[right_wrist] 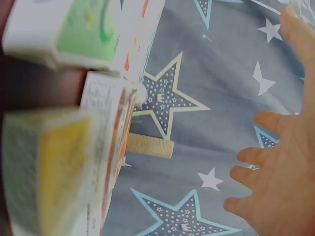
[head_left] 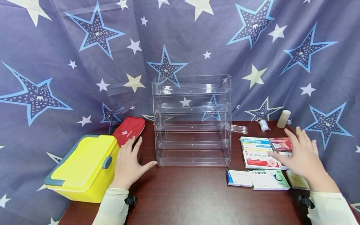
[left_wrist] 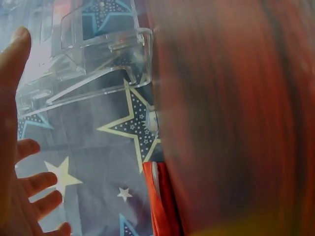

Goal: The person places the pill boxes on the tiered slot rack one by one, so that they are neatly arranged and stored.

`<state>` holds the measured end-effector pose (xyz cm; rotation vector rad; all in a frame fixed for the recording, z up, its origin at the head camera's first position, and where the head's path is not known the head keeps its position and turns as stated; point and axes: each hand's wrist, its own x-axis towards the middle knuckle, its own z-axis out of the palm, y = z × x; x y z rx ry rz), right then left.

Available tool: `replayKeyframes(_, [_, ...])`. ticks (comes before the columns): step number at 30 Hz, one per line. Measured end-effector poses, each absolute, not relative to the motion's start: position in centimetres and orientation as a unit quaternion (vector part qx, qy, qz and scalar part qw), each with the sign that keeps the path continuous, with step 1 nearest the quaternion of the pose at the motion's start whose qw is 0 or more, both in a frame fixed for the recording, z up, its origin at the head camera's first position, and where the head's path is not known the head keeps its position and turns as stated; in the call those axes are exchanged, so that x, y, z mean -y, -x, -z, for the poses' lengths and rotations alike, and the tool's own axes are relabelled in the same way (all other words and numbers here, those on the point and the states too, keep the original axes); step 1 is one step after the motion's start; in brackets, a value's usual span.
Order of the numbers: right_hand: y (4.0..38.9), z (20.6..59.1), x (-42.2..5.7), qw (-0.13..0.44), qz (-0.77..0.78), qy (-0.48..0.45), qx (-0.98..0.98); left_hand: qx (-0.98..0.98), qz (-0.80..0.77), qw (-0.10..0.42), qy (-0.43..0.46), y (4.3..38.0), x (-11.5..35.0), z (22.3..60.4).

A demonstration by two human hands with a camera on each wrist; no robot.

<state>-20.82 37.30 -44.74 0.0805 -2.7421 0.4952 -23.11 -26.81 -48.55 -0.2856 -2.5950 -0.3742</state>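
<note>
Head view is showing both arms coming from the near edge, with pale sleeves. Left hand is pointing to the far side, its thumb turning to the right; right hand is hovering at the right, its thumb turning to the left.

Between the hands, a clear tiered rack is standing upright at the far middle of the dark table; the starry cloth is showing through its tiers. At the left, a yellow case is sitting with its lid down, which is hiding the inside. Just beyond it, a red pouch is lying.

At the right, medicine boxes are lying flat: a blue-and-white box and a red box farther, a red-and-white box in the middle, a green-and-white box and a blue-ended box nearer. A white roll and a standing tan roll are resting behind them.

Left fingers are spreading wide apart; the thumb tip is ending beside the rack's near left corner, and one cannot tell if it is touching. Right fingers are also keeping apart, and the right wrist view is showing a gap between them and the boxes.
</note>
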Motion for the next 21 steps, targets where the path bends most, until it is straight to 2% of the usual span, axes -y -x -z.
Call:
replayKeyframes(5, [22.1, 44.3, -39.3, 0.143, -0.2, -0.024, 0.969, 0.959, 0.188, 0.193, 0.091, 23.0, 26.6, 48.9])
replayKeyframes(16, [25.7, 43.4, -44.3, -0.017, -0.304, 0.027, 0.952, 0.885, 0.446, 0.057, 0.125, 23.9, 26.3, 52.0])
replayKeyframes(21, [27.2, 43.8, -45.9, -0.053, -0.308, 0.035, 0.949, 0.844, 0.522, 0.025, 0.118, 24.3, 26.0, 52.9])
